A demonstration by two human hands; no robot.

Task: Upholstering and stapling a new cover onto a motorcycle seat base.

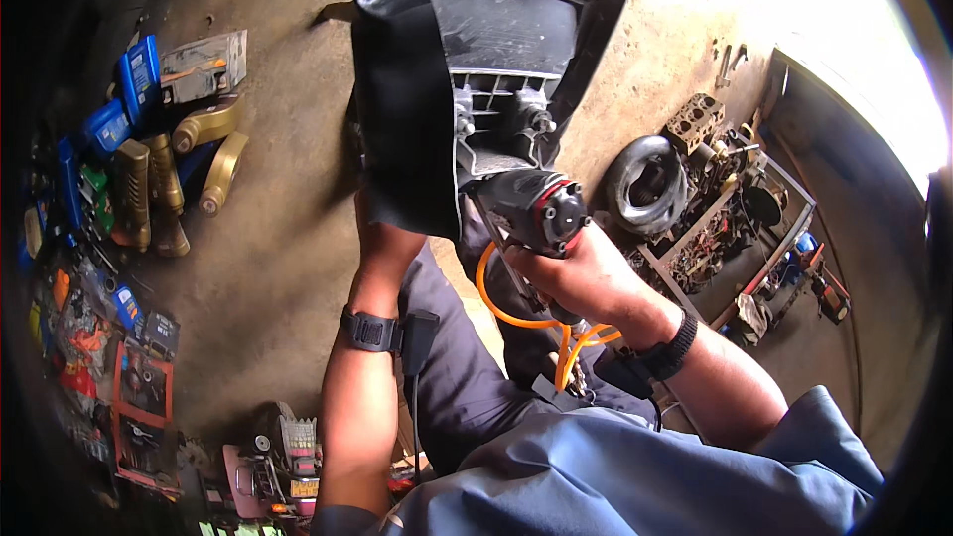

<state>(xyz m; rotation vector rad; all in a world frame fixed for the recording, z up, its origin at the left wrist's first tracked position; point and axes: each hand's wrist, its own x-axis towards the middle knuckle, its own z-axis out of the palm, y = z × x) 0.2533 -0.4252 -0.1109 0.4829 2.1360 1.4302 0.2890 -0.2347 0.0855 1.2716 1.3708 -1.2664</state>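
My right hand is wrapped round the grip of a black-and-red air impact wrench. An orange air hose loops away below the grip. Beyond the wrench is a long black plastic panel with ribbed grids and metal bolts, its near end close to the tool. A smooth black sheet, like rubber or vinyl, hangs along the panel's left side. My left hand is at the sheet's lower end; its fingers are hidden behind it, so its grip does not show.
On the floor at right are a black ring-shaped tube, an engine block and a metal tray of greasy parts. Blue bottles and gold containers stand at left, above an open red toolbox.
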